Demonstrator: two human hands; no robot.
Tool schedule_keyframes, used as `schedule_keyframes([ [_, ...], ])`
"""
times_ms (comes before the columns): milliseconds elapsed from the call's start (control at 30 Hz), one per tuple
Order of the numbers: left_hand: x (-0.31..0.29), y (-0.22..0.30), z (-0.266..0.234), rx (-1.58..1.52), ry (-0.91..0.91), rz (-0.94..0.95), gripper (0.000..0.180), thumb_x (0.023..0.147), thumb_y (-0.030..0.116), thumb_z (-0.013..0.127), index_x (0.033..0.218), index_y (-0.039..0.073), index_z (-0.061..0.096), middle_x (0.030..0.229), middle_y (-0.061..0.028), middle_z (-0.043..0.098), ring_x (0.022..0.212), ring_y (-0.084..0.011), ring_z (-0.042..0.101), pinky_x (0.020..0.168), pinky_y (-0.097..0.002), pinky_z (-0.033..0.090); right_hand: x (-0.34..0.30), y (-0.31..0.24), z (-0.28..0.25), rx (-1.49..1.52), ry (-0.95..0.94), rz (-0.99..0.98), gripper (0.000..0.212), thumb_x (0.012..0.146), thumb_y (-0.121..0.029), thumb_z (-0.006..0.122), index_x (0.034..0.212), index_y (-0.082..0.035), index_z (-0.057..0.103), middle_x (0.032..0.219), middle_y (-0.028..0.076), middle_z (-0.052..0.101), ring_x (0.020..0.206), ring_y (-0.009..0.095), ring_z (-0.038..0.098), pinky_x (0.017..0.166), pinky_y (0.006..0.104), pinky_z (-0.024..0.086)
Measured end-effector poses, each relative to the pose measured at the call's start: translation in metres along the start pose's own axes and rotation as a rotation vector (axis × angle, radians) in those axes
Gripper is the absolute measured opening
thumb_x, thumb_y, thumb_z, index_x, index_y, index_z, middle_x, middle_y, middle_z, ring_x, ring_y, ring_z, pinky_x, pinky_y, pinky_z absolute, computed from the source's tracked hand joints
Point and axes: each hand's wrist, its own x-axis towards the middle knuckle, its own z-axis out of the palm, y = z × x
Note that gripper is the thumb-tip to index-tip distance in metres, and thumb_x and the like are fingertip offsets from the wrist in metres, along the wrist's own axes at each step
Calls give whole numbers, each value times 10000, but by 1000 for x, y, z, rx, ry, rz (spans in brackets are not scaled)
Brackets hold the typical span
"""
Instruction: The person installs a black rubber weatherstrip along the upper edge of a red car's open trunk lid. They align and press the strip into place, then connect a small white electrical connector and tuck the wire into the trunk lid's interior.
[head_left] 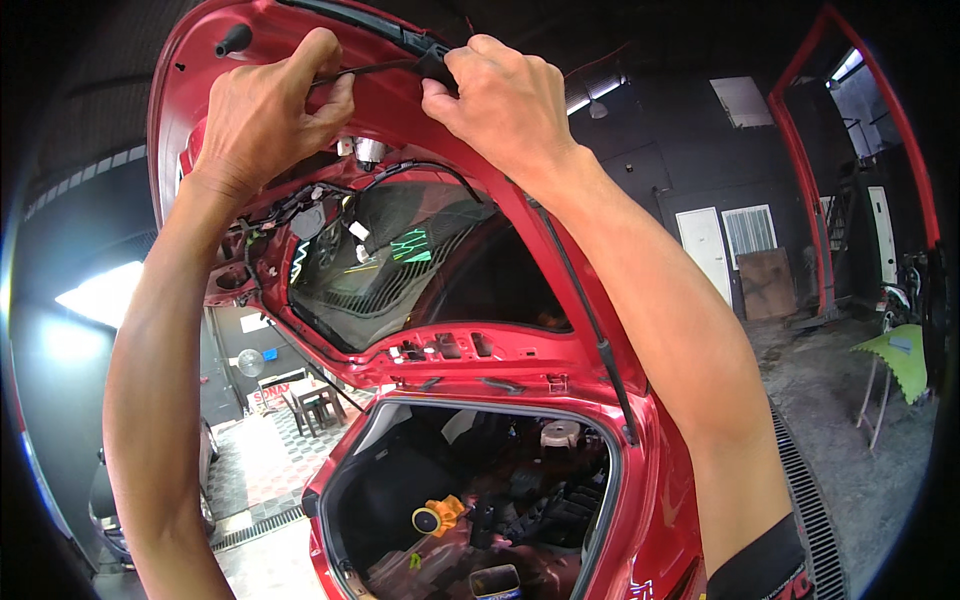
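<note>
Both arms raised, elbows bent; left hand (265,115) pinching thin black strip (385,68), right hand (515,105) clamped on dark piece (436,70) (by red tailgate (460,135)).

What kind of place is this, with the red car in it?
It looks like a car repair workshop. The shiny red metal tailgate stands open, with black bundled wiring showing inside. There's also a long, slotted dark floor drain running along the grey floor.
</note>
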Motion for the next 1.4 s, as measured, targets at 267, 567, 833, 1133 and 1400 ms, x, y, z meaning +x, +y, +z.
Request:
schedule_keyframes([
  [267,6,-25,13,146,202,343,226,922,241,815,993,161,616,714,7,706,616,-203,714,552,-360,533,3,14,22,19,91,-63,212,792,-217,798,792,-23,714,768,101,657,641,319,711,580,423,603],
  [567,9,-21,14,215,249,384,208,929,273,804,961,183,619,673,38,655,626,-171,700,592,-338,531,11,17,0,-26,-19,-82,312,879,-325,812,818,-23,767,783,158,712,699,357,762,609,445,623],
  [833,6,-26,18,242,257,412,190,947,282,795,1016,187,644,709,28,667,649,-160,698,596,-332,528,23,20,8,-7,-146,-184,325,909,-306,725,831,8,756,863,221,750,766,385,777,678,454,648],
  [1133,-27,22,25,92,173,103,180,1011,248,729,1132,140,651,804,-39,718,666,-234,731,563,-409,542,20,27,12,56,-120,-200,385,940,-350,749,838,9,654,824,197,683,776,405,721,708,488,607],
  [1400,-23,48,17,-152,83,-230,213,1008,252,722,1158,106,755,807,-88,767,696,-322,744,623,-423,572,3,25,8,184,-31,-54,360,924,-328,782,864,9,670,868,180,690,793,400,715,717,480,604],
])
